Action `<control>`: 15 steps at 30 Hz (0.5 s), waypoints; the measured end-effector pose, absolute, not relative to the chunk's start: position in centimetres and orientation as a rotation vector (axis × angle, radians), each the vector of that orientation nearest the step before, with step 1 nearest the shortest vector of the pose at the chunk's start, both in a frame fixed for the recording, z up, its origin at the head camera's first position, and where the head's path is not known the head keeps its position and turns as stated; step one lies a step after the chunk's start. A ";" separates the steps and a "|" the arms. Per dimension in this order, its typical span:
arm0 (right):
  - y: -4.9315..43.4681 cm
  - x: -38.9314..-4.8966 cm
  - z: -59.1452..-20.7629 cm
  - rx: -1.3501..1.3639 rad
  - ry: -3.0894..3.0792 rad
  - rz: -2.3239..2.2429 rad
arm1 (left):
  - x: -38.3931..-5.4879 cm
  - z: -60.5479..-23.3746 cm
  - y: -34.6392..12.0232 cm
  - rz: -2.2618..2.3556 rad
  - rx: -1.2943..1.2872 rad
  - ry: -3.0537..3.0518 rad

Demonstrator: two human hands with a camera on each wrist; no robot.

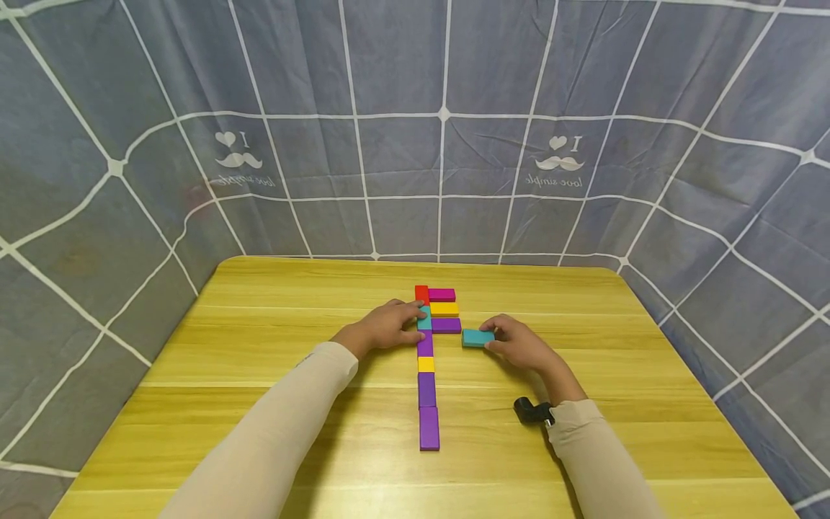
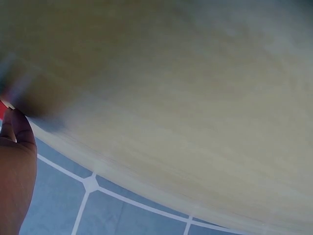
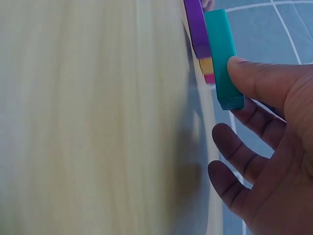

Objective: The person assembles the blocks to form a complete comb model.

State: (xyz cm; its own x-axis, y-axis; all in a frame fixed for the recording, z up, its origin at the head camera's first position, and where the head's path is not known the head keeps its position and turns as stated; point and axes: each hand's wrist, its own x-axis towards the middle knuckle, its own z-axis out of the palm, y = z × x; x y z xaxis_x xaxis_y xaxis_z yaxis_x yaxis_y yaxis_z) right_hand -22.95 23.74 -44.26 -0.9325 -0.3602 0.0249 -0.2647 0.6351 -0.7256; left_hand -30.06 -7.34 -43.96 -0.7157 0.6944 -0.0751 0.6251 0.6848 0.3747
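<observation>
My right hand (image 1: pixel 521 344) pinches a teal block (image 1: pixel 478 338) between thumb and fingers, to the right of the row of blocks. In the right wrist view the thumb lies along the teal block (image 3: pixel 223 61), and the other fingers are spread below. My left hand (image 1: pixel 389 326) rests its fingertips at the left side of the row, on a teal block (image 1: pixel 424 323) and the purple block (image 1: pixel 425 346) below it. The red block (image 1: pixel 421 294) is at the row's far end. The left wrist view catches only part of the left hand (image 2: pixel 17 161).
Further down the row lie a yellow block (image 1: pixel 426 365) and purple blocks (image 1: pixel 426 390). Branching right from the upper row are a magenta block (image 1: pixel 442 295), a yellow block (image 1: pixel 444 310) and a purple block (image 1: pixel 447 326). A grey curtain (image 1: pixel 402 158) hangs behind the wooden table (image 1: pixel 272 288).
</observation>
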 end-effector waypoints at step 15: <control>20.2 -23.0 -44.3 -0.534 2.721 -1.173 | -30.0 -43.8 -7.6 0.510 1.075 2.672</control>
State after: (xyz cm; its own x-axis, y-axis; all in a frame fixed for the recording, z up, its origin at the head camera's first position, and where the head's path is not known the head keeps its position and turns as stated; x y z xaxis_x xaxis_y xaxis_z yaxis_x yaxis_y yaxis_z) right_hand -23.01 20.21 -44.26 -0.9288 -0.3700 0.0200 -0.2687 0.6352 -0.7242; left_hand -30.05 -7.58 -43.84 -0.7095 0.7013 -0.0697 0.6264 0.6728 0.3936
